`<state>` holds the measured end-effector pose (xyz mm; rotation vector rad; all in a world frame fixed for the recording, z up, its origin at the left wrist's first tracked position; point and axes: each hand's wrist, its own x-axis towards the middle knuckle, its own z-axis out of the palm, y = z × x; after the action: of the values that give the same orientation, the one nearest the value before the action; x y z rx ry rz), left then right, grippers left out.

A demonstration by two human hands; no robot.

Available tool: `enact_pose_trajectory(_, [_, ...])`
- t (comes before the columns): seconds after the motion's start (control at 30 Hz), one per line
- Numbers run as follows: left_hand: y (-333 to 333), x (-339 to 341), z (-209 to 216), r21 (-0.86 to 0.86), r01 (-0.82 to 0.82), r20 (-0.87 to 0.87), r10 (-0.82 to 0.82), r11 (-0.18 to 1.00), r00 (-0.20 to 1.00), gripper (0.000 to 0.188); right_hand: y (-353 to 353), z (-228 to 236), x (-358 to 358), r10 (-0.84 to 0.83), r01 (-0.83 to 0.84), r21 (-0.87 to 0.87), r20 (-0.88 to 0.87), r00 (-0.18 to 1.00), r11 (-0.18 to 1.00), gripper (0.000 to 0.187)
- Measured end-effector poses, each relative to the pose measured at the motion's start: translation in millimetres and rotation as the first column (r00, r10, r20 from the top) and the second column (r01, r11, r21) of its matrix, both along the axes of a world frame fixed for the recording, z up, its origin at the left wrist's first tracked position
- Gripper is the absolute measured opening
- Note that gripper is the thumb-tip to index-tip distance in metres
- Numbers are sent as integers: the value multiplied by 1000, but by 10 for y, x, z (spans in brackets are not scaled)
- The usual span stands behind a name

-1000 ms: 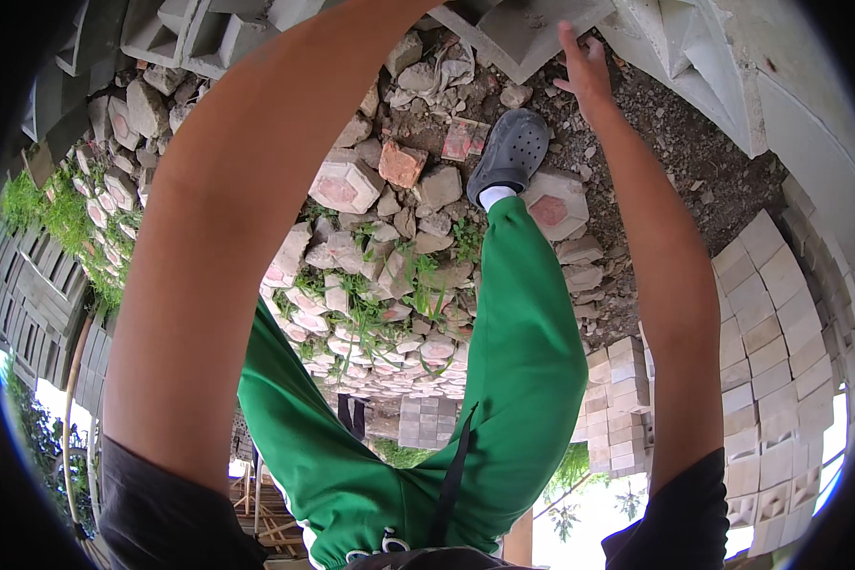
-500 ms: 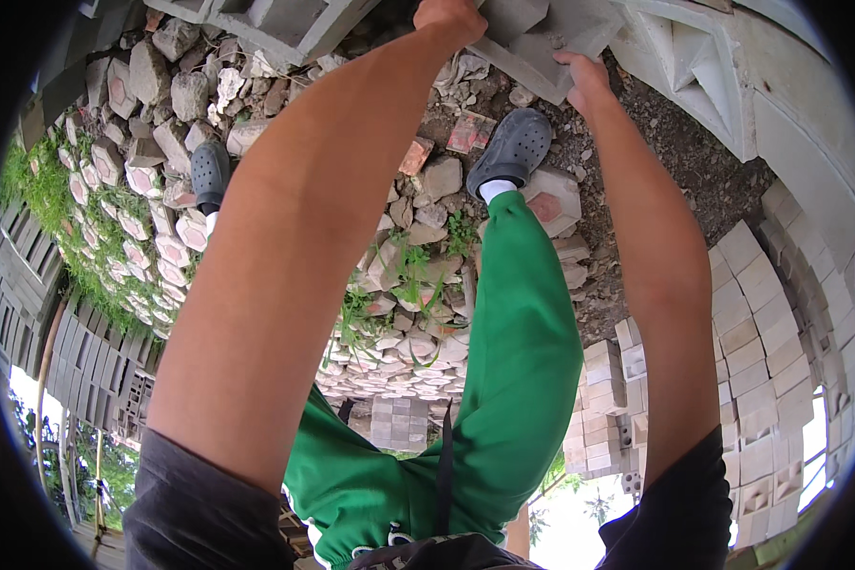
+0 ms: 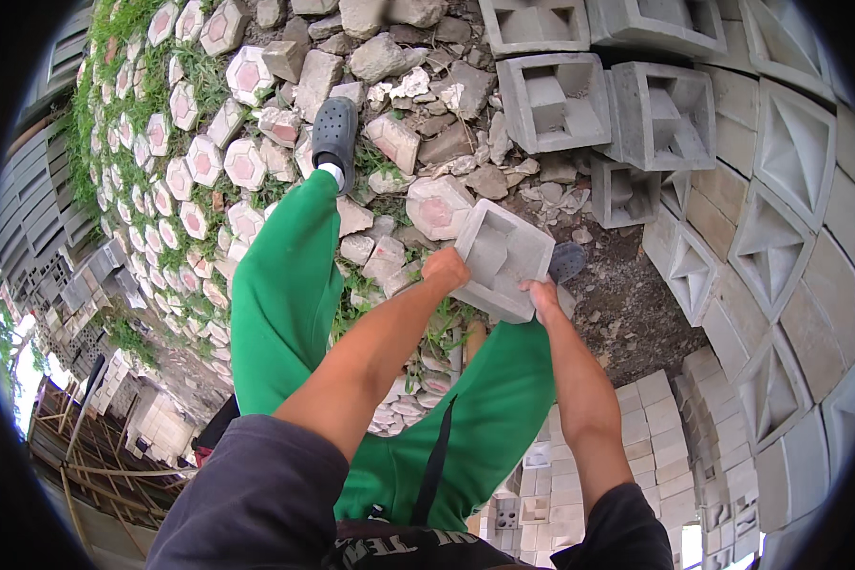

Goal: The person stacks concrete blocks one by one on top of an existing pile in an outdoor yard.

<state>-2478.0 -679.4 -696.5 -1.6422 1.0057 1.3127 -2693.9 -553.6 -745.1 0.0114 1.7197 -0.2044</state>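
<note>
Between both hands I hold a grey concrete block [image 3: 506, 249] with a square rim and angled recesses, tilted in front of my legs. My left hand [image 3: 446, 269] is closed on its left edge. At its lower right edge my right hand [image 3: 541, 296] grips the rim, thumb over the top face. Beyond the block stand similar concrete blocks [image 3: 553, 100], stacked at the upper right. The held block hides most of my right shoe [image 3: 567, 263].
Broken stones [image 3: 380, 57] and hexagonal pavers [image 3: 247, 163] make the ground uneven around my left shoe [image 3: 334, 133]. On the right rises a wall of patterned blocks [image 3: 796, 138]. Plain block stacks [image 3: 651, 427] stand at lower right. Dark soil [image 3: 627, 294] lies beside the wall.
The block has come away from the far pile and nearer my body, carried by both hands. My arms are drawn in, and the view has turned, showing more of the stacked blocks.
</note>
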Motion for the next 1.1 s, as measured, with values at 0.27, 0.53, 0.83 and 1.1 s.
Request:
enact_pose_trajectory(0.27, [-1248,2038,1808,-336,-376,-192,328,863,925,44,-2078,1860,1831,198,-210,-271,-70,978,939,60])
enact_pose_trajectory(0.53, [-2113,3676,4589,-764,-527,-456,268,371,849,68,-3746,4919,3469,233,-214,-552,-37,972,806,68])
enact_pose_trajectory(0.83, [-2257,5118,6191,444,-828,-730,399,-342,-555,84,-4576,7133,5028,582,-421,-689,0,813,589,65])
enact_pose_trajectory(1.1, [-2443,5906,6568,413,-750,-805,178,-517,-566,77,-5340,7423,6171,839,-621,-712,-84,538,328,48])
